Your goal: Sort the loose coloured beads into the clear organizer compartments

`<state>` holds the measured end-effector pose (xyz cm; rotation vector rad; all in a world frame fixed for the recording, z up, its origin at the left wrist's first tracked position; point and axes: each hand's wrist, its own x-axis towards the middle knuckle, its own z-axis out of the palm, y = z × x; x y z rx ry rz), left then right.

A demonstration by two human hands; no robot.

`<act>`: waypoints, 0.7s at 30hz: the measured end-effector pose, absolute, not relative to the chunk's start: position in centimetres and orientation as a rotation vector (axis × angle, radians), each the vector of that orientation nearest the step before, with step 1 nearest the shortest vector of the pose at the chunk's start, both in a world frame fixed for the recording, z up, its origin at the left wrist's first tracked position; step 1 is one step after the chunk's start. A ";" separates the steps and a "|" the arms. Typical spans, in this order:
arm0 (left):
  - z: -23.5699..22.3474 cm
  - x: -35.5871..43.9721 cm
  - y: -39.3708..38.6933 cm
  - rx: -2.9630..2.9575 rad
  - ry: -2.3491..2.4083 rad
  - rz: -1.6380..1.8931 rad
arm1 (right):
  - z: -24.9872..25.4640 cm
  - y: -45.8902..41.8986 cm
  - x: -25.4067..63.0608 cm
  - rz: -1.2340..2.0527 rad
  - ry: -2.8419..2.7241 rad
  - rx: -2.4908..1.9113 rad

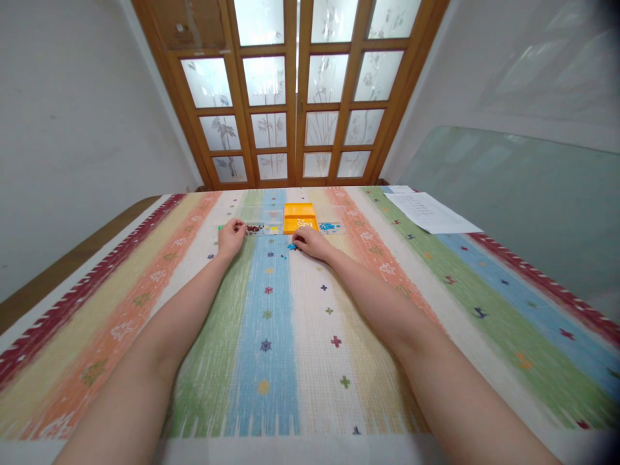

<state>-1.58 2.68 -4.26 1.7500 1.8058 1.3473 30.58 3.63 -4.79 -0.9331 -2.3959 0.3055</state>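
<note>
My left hand is at the left end of a row of small see-through boxes, its fingers drawn together in a pinch. What it holds, if anything, is too small to make out. Beside its fingertips lie dark red-brown bits in one box, with yellow bits further right. My right hand rests on the cloth just in front of an open orange box holding white bits. Its fingers are closed downward beside a small pile of blue bits; whatever is between them is hidden.
Right of the orange box, blue pieces fill another see-through box. Several tiny dark bits lie on the striped tablecloth near my right hand. Printed paper sheets lie at the far right. Wooden glazed doors stand beyond the table.
</note>
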 end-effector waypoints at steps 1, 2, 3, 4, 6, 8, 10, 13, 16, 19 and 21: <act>-4.4 -1.9 2.9 1.665 1.804 1.390 | -4.8 3.6 30.5 0.285 -2.391 -0.952; -4.4 -2.3 3.2 1.587 1.791 1.430 | -4.8 3.5 30.3 0.259 -2.390 -0.965; -4.5 -2.5 3.4 1.518 1.773 1.466 | -4.6 3.2 30.2 0.230 -2.394 -0.971; -4.5 -2.8 3.5 1.458 1.756 1.495 | -4.4 3.0 30.0 0.203 -2.405 -0.964; -4.4 -3.0 3.7 1.355 1.741 1.530 | -3.7 2.2 29.6 0.172 -2.451 -0.917; -4.3 -3.1 3.7 1.273 1.744 1.546 | -3.0 1.3 29.2 0.182 -2.508 -0.848; -4.1 -3.1 3.6 1.229 1.747 1.554 | -2.4 0.6 28.8 0.206 -2.555 -0.790; -3.8 -2.8 3.1 1.301 1.767 1.543 | -1.9 0.0 28.3 0.215 -2.611 -0.739; -3.6 -2.2 2.6 1.533 1.793 1.458 | -1.9 0.0 28.2 0.218 -2.653 -0.690; -3.4 -1.0 1.9 1.820 1.772 1.318 | -2.1 0.3 28.1 0.227 -2.647 -0.652; -3.2 -0.1 1.3 2.024 1.720 1.203 | -2.3 0.6 28.3 0.223 -2.613 -0.681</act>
